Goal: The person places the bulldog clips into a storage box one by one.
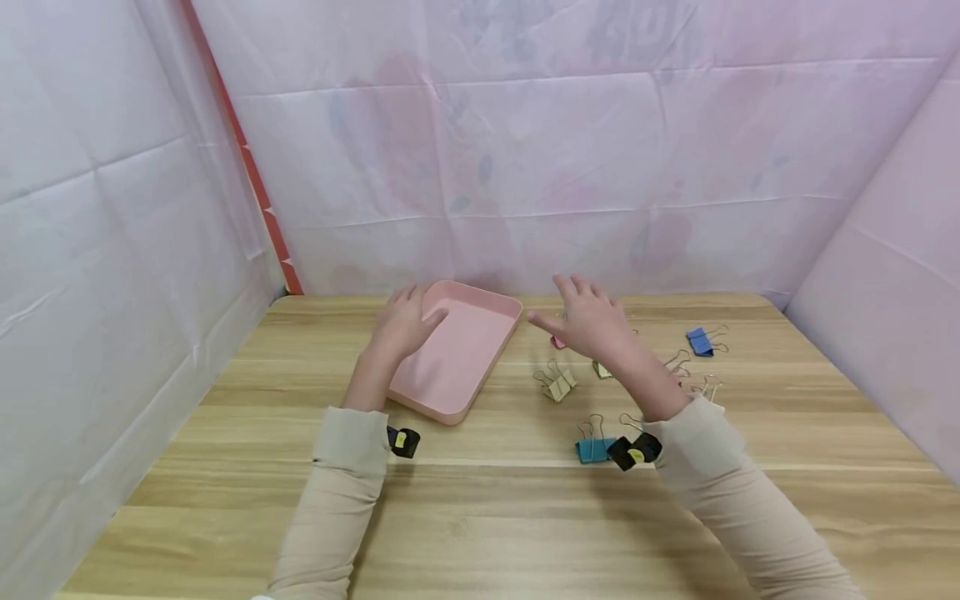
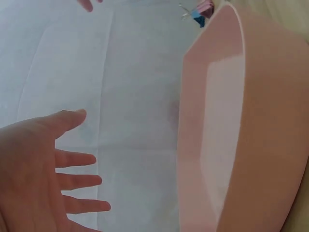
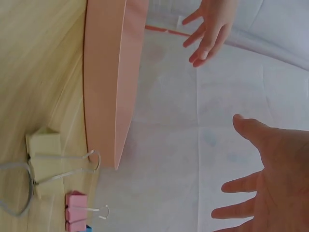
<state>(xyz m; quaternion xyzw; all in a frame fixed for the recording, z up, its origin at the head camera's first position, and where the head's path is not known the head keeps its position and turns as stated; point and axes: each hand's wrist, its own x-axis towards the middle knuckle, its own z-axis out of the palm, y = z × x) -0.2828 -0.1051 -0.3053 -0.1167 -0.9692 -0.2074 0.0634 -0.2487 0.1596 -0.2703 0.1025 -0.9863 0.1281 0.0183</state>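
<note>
My left hand [image 1: 405, 323] hovers over the left side of a pink tray [image 1: 487, 385], fingers spread and holding nothing. In the left wrist view that hand [image 2: 34, 169] is apart from the tray's wall [image 2: 275, 121]. Over the binder clips on the right, my right hand [image 1: 592, 321] is raised with its fingers apart and nothing in it. A yellow binder clip [image 1: 559, 386] lies below it on the table, and a pink binder clip [image 3: 76, 211] shows in the right wrist view. The right hand partly covers some clips in the head view.
On the wooden table [image 1: 465, 533], a teal binder clip [image 1: 594, 450] stands nearer the front and a blue one [image 1: 701, 342] lies far right. Several more clips sit around the right forearm. White cloth walls [image 1: 525, 167] enclose the table at the back and sides.
</note>
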